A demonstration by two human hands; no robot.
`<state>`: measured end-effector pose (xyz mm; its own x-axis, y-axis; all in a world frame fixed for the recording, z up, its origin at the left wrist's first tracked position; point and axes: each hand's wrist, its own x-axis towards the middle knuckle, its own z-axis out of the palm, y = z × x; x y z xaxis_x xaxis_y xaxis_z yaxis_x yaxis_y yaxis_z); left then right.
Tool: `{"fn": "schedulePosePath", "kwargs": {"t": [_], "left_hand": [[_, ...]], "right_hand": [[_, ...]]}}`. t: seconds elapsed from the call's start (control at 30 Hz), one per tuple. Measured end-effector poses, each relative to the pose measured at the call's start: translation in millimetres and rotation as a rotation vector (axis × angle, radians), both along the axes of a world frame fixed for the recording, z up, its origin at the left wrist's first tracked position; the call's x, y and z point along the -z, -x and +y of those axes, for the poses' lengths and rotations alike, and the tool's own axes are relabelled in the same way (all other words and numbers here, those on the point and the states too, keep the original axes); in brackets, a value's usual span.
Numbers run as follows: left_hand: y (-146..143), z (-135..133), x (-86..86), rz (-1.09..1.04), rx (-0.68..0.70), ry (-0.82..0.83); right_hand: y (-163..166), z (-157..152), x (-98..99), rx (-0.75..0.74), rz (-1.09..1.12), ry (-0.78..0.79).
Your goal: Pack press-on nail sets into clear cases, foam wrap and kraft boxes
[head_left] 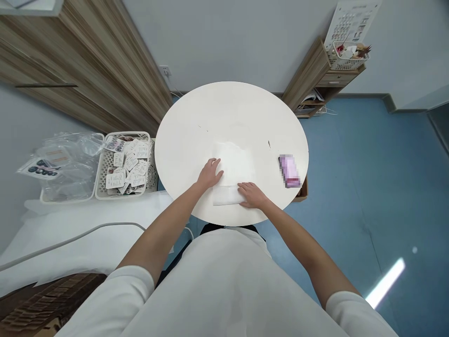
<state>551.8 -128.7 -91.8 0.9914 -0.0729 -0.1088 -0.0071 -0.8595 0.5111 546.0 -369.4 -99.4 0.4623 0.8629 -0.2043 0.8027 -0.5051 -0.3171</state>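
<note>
A thin white sheet (235,164) lies flat on the white oval table (231,110) in front of me. Its near part looks like a folded-over band (225,196), a little thicker than the rest. My left hand (209,174) rests at the sheet's left side, fingers and thumb apart, holding nothing. On the right end of the band lies my right hand (252,194), its fingers stretched out flat and pressing on it. Whether the sheet is paper, foam or a bag, I cannot tell.
A blurred pink-purple object (289,171) lies at the table's right. On the left stand a white basket (151,171) of printed cards and a container with clear plastic bags (75,159). A small wooden cabinet (317,70) stands at the back right.
</note>
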Motion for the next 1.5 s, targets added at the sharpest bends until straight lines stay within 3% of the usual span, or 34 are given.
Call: {"fn": "schedulePosePath", "kwargs": {"t": [0.07,0.13,0.2,0.4,0.67,0.77,0.93,1.03,1.17,1.27,1.33,1.43,1.5], "left_hand": [[24,-5,-5.3,-0.1,0.179,-0.011],[46,-11,-7.9,-0.063,0.424,-0.03],[61,-15,-6.8,0.016,0.497,-0.07],[61,-14,0.5,0.134,0.35,-0.032],[60,-11,-10.6,0.362,0.305,0.23],[55,-8,-9.0,0.453,0.158,0.309],[39,1,4.5,0.408,-0.173,0.371],[34,4,13.9,0.374,-0.355,0.324],[37,-1,16.9,0.244,-0.403,0.166],[44,-15,10.0,0.002,-0.266,-0.046],[51,-27,4.3,-0.102,-0.044,-0.14],[61,-48,0.7,-0.121,0.261,-0.178],[68,-60,3.0,-0.092,0.32,-0.198]], "right_hand": [[-2,-1,-0.1,-0.001,0.025,-0.021],[-5,-2,-0.3,0.007,0.059,-0.046],[-8,-2,-1.3,0.026,0.106,-0.067],[-15,-3,-9.5,0.119,0.238,-0.1],[-13,-8,-18.9,0.176,0.416,-0.109],[-21,-5,-21.7,0.256,0.495,-0.106],[-42,1,-16.9,0.482,0.488,-0.157],[-50,2,-7.7,0.593,0.447,-0.162],[-48,-2,5.7,0.68,0.335,-0.176],[-38,-5,13.5,0.762,0.209,-0.231],[-28,-6,17.5,0.85,0.131,-0.288],[-6,-5,23.4,0.982,0.105,-0.349],[10,-4,28.1,1.041,0.148,-0.331]]}}
